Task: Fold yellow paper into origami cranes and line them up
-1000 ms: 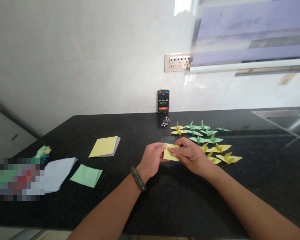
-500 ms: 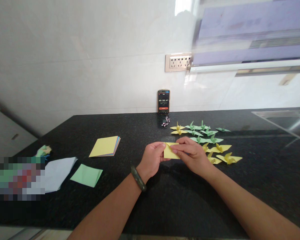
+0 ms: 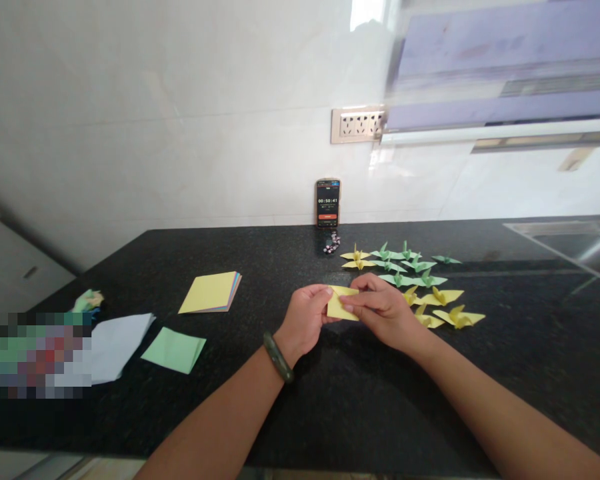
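Observation:
A small folded piece of yellow origami paper point(image 3: 342, 308) is held between both hands above the dark counter. My left hand point(image 3: 306, 317) pinches its left side, thumb on top, with a green bangle point(image 3: 278, 358) round the wrist. On the right side, my right hand point(image 3: 384, 311) has its thumb and fingertips closed on the paper, covering that edge. Just beyond and beside my right hand lie several yellow paper cranes point(image 3: 459, 317) and several green paper cranes point(image 3: 419, 265). Part of the nearest yellow ones is hidden behind that hand.
Left of my hands are a stack of coloured paper point(image 3: 209, 293), a green paper square point(image 3: 175, 351) and white sheets point(image 3: 120, 347). A phone point(image 3: 328, 203) showing a timer leans on the wall, a beaded strap point(image 3: 332, 243) below it. A sink edge point(image 3: 560, 253) is at right.
The yellow paper has tilted slightly between my fingers, its right side a little lower. Both hands keep their grip in nearly the same place.

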Available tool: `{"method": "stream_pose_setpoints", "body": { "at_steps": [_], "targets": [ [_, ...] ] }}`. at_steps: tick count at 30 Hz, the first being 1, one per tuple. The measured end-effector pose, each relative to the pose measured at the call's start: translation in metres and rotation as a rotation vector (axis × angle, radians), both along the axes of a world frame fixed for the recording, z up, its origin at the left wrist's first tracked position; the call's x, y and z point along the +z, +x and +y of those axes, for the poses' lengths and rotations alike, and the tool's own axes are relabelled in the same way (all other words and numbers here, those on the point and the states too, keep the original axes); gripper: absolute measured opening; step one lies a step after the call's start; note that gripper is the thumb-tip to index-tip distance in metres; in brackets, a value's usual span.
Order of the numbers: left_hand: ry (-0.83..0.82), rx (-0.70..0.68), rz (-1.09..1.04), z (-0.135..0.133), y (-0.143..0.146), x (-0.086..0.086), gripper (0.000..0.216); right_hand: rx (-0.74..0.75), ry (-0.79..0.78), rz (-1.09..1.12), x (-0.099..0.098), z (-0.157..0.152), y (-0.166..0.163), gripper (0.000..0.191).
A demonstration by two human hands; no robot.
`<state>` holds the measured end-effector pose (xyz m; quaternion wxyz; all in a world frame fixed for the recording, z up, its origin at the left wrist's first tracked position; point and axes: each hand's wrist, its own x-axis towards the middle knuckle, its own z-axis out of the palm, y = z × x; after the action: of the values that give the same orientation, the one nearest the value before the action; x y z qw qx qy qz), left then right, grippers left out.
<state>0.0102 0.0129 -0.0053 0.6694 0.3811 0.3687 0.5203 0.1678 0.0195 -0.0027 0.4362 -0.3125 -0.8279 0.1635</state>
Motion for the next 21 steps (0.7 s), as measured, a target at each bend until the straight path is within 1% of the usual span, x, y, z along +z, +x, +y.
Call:
{"method": "stream_pose_setpoints", "body": {
  "at_steps": [9,13,18,21],
  "targets": [
    [-0.050,-0.014,-0.064,0.0000,-0.0006,0.0019,0.017,-0.015,-0.019,-0.028,0.0028,-0.0020,-0.0010,0.017],
    [-0.009,-0.037,-0.054,0.0002,0.0003,-0.0007,0.026,-0.012,-0.008,-0.099,0.0018,-0.0027,-0.0004,0.018],
    [-0.019,0.073,0.039,-0.0006,0.0031,-0.0052,0.026,-0.007,0.015,-0.183,0.0018,-0.0043,-0.0011,0.019],
    [-0.028,0.095,0.056,-0.0005,0.0038,-0.0062,0.025,-0.002,0.032,-0.204,0.0024,-0.0045,-0.0012,0.019]
  ]
}}
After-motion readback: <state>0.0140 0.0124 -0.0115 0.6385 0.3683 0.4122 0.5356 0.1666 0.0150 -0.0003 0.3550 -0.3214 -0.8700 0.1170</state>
